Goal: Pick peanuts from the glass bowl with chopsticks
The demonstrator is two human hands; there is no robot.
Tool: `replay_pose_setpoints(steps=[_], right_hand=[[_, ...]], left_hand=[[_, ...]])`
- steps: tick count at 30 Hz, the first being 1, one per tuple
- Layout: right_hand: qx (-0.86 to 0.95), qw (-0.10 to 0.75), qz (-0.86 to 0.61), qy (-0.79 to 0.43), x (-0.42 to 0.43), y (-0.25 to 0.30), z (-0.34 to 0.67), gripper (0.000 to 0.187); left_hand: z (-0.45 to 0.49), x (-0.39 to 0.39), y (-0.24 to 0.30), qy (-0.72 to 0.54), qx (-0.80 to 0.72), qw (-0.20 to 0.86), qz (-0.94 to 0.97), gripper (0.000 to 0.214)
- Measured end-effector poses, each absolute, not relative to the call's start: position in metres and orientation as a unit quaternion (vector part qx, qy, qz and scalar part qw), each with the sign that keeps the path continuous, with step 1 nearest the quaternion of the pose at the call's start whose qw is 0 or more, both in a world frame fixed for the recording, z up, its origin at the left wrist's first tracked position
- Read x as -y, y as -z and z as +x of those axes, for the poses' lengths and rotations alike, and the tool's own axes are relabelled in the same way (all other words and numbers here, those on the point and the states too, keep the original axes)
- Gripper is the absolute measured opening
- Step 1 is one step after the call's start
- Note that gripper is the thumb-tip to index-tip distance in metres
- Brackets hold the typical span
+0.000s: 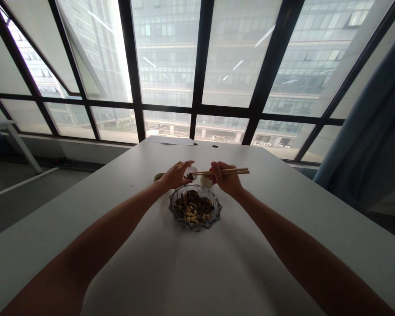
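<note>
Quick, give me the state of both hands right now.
Left hand: curled at a small white cup; whether it grips cannot be told.
Right hand: closed, holding chopsticks.

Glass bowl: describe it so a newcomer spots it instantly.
On the white table under the windows, look between the person's forearms. The scalloped clear glass bowl there is wider than the small cups behind it and holds dark seeds and pale nuts.
</note>
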State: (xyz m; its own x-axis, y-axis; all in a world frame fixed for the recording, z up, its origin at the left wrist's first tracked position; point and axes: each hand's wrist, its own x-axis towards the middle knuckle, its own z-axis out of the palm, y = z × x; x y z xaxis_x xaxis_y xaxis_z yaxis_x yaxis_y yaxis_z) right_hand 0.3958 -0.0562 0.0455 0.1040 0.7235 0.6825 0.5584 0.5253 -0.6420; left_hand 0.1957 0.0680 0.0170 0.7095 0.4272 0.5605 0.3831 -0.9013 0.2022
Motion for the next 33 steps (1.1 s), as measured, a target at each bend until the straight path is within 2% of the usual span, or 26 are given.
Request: replay_pose_setpoints(steps=[3,6,17,22,28,33], right_hand=[[0.696,0.517,-0.494,-0.06,0.04,-0.04,0.387,0.053],[0.694,0.511,-0.503,-0.068,0.033,-0.038,0.383,0.054],[0.606,0.627,-0.48,-0.096,0.092,-0.039,0.407,0.05],[0.642,0.578,-0.497,-0.082,0.115,-0.029,0.411,0.05],[0.719,0.487,-0.495,-0.026,0.117,-0.017,0.407,0.048],[0.742,0.458,-0.489,-0.003,0.12,-0.018,0.403,0.046]], left_hand=[[0.197,-0.068,-0.017,-0.301,-0.226,0.035,0.926,0.076],[0.197,-0.069,-0.017,-0.28,-0.246,0.027,0.928,0.076],[0.204,-0.079,-0.016,-0.201,-0.342,0.01,0.918,0.068],[0.196,-0.079,-0.018,-0.191,-0.347,0.014,0.918,0.068],[0.149,-0.073,-0.006,-0.288,-0.366,-0.013,0.885,0.056],[0.116,-0.069,0.019,-0.348,-0.427,0.049,0.833,0.06]])
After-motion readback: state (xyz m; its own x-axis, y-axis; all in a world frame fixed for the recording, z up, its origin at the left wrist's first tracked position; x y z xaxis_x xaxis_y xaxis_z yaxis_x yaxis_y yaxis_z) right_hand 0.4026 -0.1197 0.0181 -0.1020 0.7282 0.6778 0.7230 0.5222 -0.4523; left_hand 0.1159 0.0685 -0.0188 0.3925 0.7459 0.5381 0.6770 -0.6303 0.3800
